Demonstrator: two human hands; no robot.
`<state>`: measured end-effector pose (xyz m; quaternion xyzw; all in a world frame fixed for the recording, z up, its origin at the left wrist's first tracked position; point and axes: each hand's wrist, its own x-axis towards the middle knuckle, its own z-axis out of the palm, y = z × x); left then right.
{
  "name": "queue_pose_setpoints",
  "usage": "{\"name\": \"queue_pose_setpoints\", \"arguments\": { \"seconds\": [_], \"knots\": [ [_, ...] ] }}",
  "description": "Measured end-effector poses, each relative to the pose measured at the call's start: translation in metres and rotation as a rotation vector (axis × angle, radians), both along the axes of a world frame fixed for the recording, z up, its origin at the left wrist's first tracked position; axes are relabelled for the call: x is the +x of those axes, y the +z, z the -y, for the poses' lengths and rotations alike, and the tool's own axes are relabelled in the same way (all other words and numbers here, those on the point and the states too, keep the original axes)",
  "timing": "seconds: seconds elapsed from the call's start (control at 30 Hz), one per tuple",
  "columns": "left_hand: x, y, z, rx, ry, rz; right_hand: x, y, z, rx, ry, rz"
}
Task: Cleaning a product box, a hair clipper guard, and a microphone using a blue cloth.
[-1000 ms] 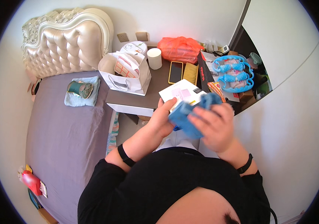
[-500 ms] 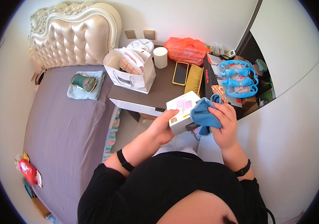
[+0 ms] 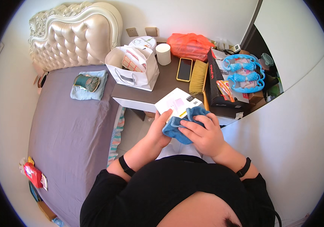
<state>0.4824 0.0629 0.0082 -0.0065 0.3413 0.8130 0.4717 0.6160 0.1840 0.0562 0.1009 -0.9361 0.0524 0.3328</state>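
Held out in front of me is a small white box (image 3: 172, 102) with a pink picture on its top. My left hand (image 3: 159, 129) grips its left side, thumb on the top face. A blue cloth (image 3: 178, 134) lies bunched over the near side of the box. My right hand (image 3: 205, 135) is closed on the cloth, its fingers bent and pressing it against the box. The box's underside and the fingertips beneath it are hidden.
Ahead stands a dark-topped table (image 3: 139, 90) with a white paper bag (image 3: 139, 77), a phone (image 3: 184, 69), a yellow-bristled brush (image 3: 198, 77), a white cylinder (image 3: 163, 55) and a red plastic bag (image 3: 189, 49). A blue roller massager (image 3: 245, 77) lies on a black box (image 3: 218, 96). The bed (image 3: 71, 132) is at left.
My right hand has moved left with the cloth, from the box's right edge onto its near side. The box has turned, showing more of its top.
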Motion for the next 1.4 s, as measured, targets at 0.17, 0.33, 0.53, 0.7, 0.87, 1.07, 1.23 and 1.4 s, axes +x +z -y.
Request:
{"name": "queue_pose_setpoints", "arguments": {
  "seconds": [0.17,0.33,0.53,0.7,0.87,1.07,1.23,1.4],
  "knots": [
    [-0.001,-0.004,0.013,-0.08,-0.022,0.01,-0.001,-0.006,-0.01,-0.139,-0.064,-0.006],
    [0.0,-0.009,0.039,-0.18,0.099,-0.312,0.002,-0.02,-0.029,-0.517,-0.097,0.048],
    [0.005,0.001,0.071,-0.695,0.06,-1.263,0.0,-0.02,-0.03,-0.857,-0.191,-0.107],
    [0.004,0.003,0.082,-0.686,0.173,-1.534,-0.021,0.001,-0.002,-0.671,-0.079,-0.005],
    [-0.009,0.0,0.088,-0.649,0.302,-1.801,-0.033,-0.007,0.028,-0.416,0.159,0.04],
    [-0.027,-0.005,0.106,-0.666,0.411,-1.931,-0.056,-0.016,0.029,-0.345,0.267,-0.042],
    [-0.048,-0.001,0.116,-0.649,0.375,-2.022,-0.079,-0.058,0.012,-0.557,0.061,-0.109],
    [-0.079,0.008,0.129,-0.594,0.369,-2.09,-0.097,-0.056,0.012,-1.418,-0.104,0.194]
  ]
}}
